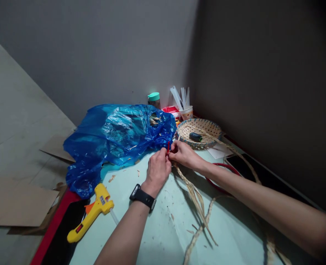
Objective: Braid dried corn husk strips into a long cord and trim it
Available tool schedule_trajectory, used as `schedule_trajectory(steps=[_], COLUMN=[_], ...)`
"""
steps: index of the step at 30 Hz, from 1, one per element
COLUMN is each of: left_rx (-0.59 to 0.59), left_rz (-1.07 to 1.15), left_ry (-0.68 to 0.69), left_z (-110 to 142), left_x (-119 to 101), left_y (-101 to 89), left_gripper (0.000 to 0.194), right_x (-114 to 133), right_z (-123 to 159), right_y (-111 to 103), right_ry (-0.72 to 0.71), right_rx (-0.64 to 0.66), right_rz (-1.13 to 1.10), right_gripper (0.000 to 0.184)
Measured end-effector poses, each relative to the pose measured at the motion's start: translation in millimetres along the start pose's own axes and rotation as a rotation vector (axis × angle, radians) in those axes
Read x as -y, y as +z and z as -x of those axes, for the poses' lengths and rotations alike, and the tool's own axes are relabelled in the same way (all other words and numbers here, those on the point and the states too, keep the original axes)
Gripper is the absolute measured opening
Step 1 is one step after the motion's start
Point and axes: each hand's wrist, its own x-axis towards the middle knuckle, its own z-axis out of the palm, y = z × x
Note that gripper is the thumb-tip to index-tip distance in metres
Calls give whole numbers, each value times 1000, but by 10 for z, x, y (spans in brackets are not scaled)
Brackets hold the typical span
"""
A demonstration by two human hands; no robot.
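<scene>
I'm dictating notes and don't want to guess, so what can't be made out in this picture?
Red strip, head view: lower end hidden at the left grip and right grip.
Bag, head view: most contents hidden by its blue plastic.
Braid, head view: near end cut off by the bottom edge.
Glue gun, head view: label too small to read.
</scene>
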Motion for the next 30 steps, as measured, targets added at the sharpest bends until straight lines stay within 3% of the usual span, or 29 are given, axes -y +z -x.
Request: schedule_trajectory(steps=[4,7,11,22,30], left_rx=[-54,-89,-102,-68,-46], left_rz=[19,52,121,553,672], left_ry=[-61,-116,-130,-116,-117], left_z=[-8,-15,-13,-98,-149], left_x=[32,61,53,74,-43], left_y=[-19,-38,-47,6,-20], left_gripper=[15,14,14,20,19], right_x=[75,161,268,91,132], right_z=[118,259,377,355,317], right_y=[-74,-141,-162,-31,85], right_ry=[-36,50,148,202,188], right_rx=[11,160,325,334,242], right_rz=[-15,-125,-269,-404,-372], right_gripper=[13,10,23,14,19])
